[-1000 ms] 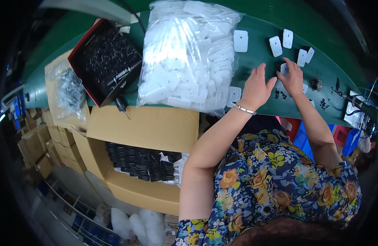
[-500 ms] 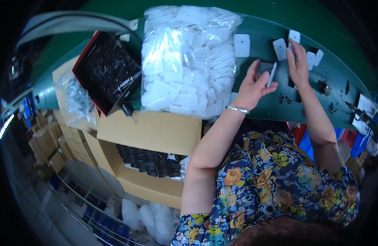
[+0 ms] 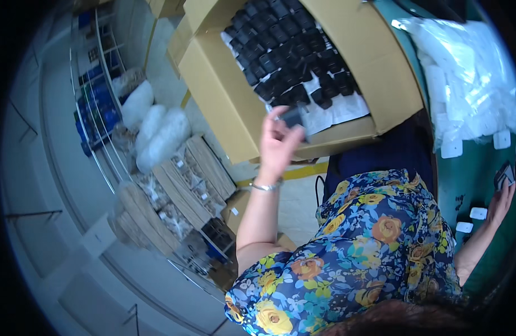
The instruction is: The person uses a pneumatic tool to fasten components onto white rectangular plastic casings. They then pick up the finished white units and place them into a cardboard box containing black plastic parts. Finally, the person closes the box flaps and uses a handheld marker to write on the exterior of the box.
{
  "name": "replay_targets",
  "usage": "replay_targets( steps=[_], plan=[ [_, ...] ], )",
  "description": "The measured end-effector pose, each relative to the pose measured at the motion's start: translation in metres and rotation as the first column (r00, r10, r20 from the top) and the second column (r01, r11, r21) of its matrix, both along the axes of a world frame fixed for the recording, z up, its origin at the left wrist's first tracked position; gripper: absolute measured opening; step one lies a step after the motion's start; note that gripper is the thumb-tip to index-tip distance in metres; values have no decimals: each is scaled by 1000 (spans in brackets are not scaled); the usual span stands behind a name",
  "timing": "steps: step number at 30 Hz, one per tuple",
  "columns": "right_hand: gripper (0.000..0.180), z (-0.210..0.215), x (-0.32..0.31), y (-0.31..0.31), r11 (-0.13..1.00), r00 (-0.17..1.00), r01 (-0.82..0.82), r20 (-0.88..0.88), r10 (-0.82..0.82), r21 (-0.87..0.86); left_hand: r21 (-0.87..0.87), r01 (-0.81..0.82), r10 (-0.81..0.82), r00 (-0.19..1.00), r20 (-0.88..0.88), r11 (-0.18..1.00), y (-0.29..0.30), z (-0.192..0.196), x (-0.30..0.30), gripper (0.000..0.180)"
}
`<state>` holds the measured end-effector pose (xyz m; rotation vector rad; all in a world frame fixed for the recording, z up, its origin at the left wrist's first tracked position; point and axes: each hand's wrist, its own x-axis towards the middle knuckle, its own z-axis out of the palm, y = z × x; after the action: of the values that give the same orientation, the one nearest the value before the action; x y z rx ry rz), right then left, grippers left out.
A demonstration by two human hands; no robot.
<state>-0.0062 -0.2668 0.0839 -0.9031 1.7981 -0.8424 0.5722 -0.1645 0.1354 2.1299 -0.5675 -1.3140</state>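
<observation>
My left hand [image 3: 277,143] is raised beside an open cardboard box [image 3: 235,106] and grips a small dark block [image 3: 294,117] between its fingers, just over the box's near wall. The box holds several rows of similar black parts [image 3: 286,45] on white sheets. A thin bracelet circles that wrist. My right hand [image 3: 501,199] rests on the green table [image 3: 465,179] at the far right and holds a dark flat piece [image 3: 505,175]. Small white rectangular plates [image 3: 478,213] lie on the table next to that hand.
A large clear bag of white parts [image 3: 470,73] lies on the green table at upper right. Wire shelving [image 3: 95,106] with blue packs, clear bags [image 3: 157,129] and wooden-coloured stacked trays [image 3: 179,185] stand on the floor to the left. A yellow line marks the floor.
The view has swung left, from the table to the floor-side box. My left hand left the table and now holds a dark block at the box; my right hand stays at the table.
</observation>
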Motion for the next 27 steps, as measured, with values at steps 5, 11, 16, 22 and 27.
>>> replay_targets(
  steps=[5, 11, 16, 22, 27],
  plan=[
    [77, 23, 58, 20, 925, 808, -379, 485, 334, -7, 133, -94, -10, 780, 626, 987, 168, -136, 12, 50],
    [59, 38, 209, 24, 653, 395, -757, 777, 490, -27, 535, 79, -458, 630, 627, 841, 106, -148, -34, 43],
    [53, 35, 238, 40, 508, 250, -860, 841, 480, -35, 542, 139, -511, 582, 633, 829, 87, -160, -55, 42],
    [53, 18, 229, 57, 467, 360, -879, 771, 525, 92, 387, 97, -361, 615, 701, 917, 87, -164, -59, 51],
    [56, -3, 226, 73, 468, 395, -878, 711, 582, 104, -2, 257, -229, 864, 449, 966, 69, -107, -105, 54]
  ],
)
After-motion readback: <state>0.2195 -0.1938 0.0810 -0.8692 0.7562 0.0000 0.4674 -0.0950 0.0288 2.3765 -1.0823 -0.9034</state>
